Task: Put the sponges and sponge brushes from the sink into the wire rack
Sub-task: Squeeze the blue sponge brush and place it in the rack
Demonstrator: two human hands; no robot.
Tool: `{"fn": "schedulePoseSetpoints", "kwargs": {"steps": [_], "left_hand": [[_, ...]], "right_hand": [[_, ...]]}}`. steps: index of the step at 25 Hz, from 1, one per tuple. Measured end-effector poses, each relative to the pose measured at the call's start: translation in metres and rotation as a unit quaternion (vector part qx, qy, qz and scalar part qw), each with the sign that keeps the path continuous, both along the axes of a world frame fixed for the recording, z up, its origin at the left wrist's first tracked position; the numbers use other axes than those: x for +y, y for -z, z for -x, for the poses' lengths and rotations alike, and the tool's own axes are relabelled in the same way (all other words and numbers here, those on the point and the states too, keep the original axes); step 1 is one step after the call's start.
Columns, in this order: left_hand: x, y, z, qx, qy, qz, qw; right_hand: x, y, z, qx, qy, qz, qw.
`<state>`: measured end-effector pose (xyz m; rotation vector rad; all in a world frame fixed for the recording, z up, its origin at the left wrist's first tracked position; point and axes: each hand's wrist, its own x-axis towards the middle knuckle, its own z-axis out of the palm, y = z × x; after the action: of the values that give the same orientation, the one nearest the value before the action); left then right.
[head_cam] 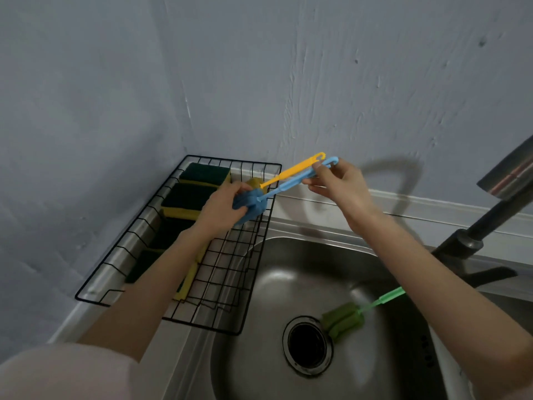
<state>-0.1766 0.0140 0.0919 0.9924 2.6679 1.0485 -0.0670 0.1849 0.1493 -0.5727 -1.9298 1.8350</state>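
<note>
The black wire rack (253,255) sits left of the steel sink (288,255) and holds several yellow-and-green sponges (204,174). A yellow sponge brush (294,170) leans over the rack's far right corner. My left hand (222,209) grips the foam head of a blue sponge brush (251,204) above the rack. My right hand (337,183) pinches the far end of that blue handle. A green sponge brush (346,316) lies in the sink beside the drain, its handle partly hidden under my right forearm.
A dark faucet (490,215) juts in from the right behind the sink. The drain (307,346) opens at the sink's bottom. Blue-grey walls meet in a corner just behind the rack.
</note>
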Motion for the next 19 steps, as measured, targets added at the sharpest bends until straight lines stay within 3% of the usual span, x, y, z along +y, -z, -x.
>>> {"fn": "schedulePoseSetpoints", "kwargs": {"steps": [9,15,19], "left_hand": [[0.007,0.043,0.022,-0.003,-0.038,0.034,0.999],[0.01,0.034,0.017,-0.015,-0.023,0.067,0.997],[0.01,0.01,0.002,0.01,-0.011,0.036,0.999]], "right_hand": [[0.007,0.05,0.026,-0.063,0.001,0.028,0.998],[0.006,0.051,0.018,-0.091,-0.001,-0.008,0.996],[0.01,0.041,-0.006,-0.098,0.007,-0.015,0.995]]}}
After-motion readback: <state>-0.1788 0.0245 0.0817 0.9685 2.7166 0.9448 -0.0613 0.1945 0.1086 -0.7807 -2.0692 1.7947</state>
